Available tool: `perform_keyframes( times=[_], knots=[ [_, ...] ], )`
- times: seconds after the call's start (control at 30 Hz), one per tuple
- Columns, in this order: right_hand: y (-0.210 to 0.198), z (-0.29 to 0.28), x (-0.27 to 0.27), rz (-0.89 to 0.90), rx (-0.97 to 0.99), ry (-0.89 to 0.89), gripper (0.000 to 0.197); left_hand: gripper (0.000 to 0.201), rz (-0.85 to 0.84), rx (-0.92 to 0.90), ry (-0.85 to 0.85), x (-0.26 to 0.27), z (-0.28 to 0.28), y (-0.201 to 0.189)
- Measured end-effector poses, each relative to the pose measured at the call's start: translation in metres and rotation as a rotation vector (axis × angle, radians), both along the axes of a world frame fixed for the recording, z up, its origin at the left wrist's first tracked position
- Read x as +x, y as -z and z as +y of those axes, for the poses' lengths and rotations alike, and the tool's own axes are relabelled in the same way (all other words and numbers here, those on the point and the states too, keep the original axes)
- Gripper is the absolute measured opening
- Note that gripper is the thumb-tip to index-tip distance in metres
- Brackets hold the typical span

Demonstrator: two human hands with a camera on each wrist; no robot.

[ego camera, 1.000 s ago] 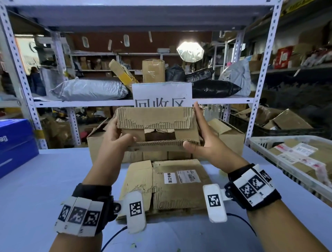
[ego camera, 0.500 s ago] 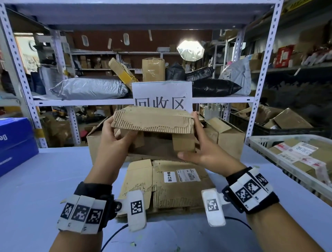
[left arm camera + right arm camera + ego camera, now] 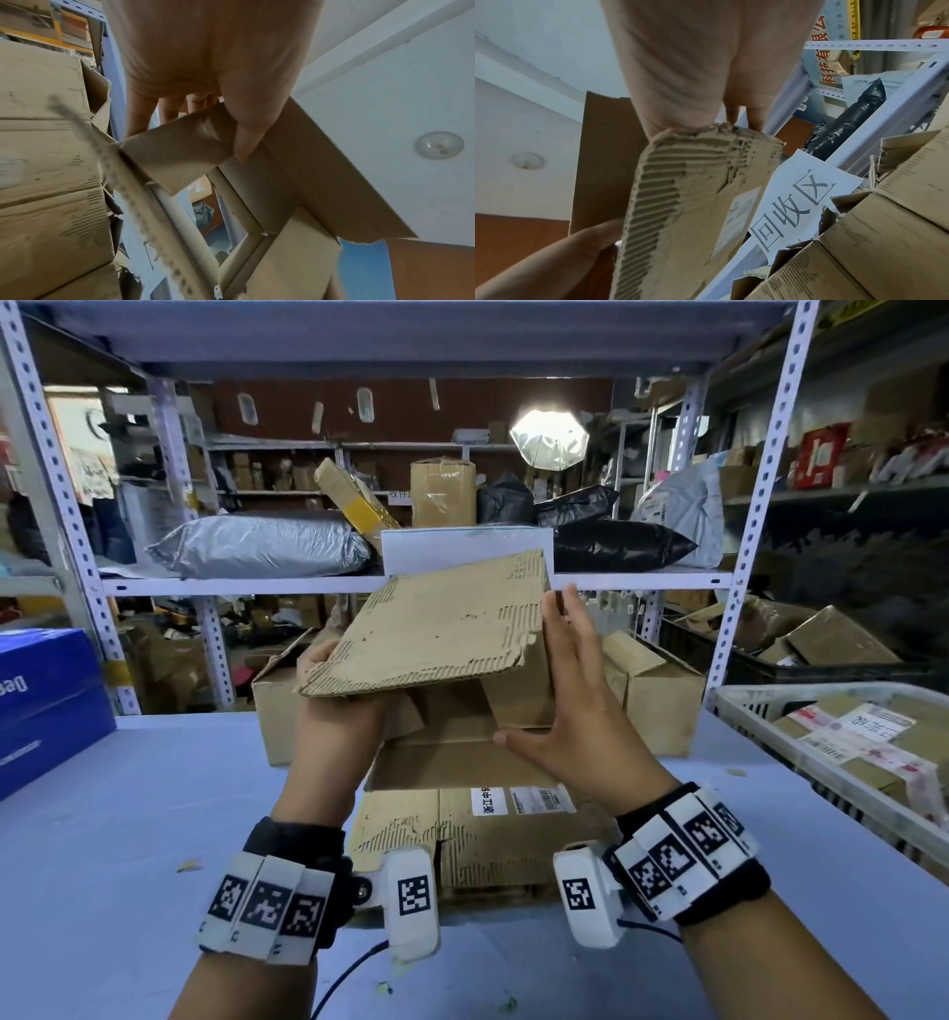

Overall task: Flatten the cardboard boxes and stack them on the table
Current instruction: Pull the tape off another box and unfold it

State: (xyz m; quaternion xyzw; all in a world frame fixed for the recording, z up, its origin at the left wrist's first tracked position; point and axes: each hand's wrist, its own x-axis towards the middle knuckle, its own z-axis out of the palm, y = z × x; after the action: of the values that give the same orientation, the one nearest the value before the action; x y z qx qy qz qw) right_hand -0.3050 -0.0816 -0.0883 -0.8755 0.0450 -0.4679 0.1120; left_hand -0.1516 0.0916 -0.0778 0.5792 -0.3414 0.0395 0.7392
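Note:
A small worn cardboard box (image 3: 441, 629) hangs tilted above the table, its broad torn panel facing me and its open end pointing down. My left hand (image 3: 328, 680) grips its left end; in the left wrist view the thumb (image 3: 244, 142) pinches an inner flap (image 3: 180, 150) against the fingers behind it. My right hand (image 3: 554, 695) lies flat against the box's right side, fingers straight and pointing up, thumb (image 3: 572, 255) stretched out below the box. A stack of flattened cardboard (image 3: 477, 829) with a white label lies on the table (image 3: 128, 814) right under the box.
A large open carton (image 3: 662, 706) stands just behind the held box. At the left edge is a blue box (image 3: 46, 706). A white basket (image 3: 770, 742) of parcels sits at the right. Shelf uprights (image 3: 755, 531) and a low shelf (image 3: 246, 582) frame the table.
The box has tipped up and turned, so its broad panel now faces me. My right hand has slid to the box's right side and lies flat; the left hand keeps its hold.

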Motion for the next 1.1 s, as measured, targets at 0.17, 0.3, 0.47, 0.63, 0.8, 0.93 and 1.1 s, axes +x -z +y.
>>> perform_keyframes(
  times=[0.17,0.3,0.47,0.63,0.8,0.93,1.1],
  knots=[
    [0.0,0.005,-0.002,0.005,0.006,0.061,0.129,0.072,0.038,-0.014,-0.097,0.004,0.001,-0.003],
    [0.003,0.013,-0.001,-0.012,-0.027,0.089,0.127,0.042,0.001,0.025,-0.178,0.005,0.002,-0.004],
    [0.004,0.011,0.0,-0.006,0.03,0.06,0.123,0.059,0.035,0.022,-0.167,0.003,0.001,0.001],
    [0.007,-0.002,0.006,-0.064,0.411,-0.165,0.119,0.084,-0.003,0.025,0.101,-0.002,0.005,0.01],
    [0.009,-0.013,0.015,-0.349,0.53,-0.18,0.109,0.084,-0.108,0.166,0.239,-0.009,0.009,0.009],
    [0.013,-0.018,0.011,-0.345,0.678,-0.365,0.078,0.085,-0.173,0.203,0.251,-0.008,0.01,0.011],
    [0.021,-0.017,0.009,-0.332,1.148,-0.629,0.043,0.073,-0.215,0.127,0.214,-0.01,0.01,0.008]
  ],
)
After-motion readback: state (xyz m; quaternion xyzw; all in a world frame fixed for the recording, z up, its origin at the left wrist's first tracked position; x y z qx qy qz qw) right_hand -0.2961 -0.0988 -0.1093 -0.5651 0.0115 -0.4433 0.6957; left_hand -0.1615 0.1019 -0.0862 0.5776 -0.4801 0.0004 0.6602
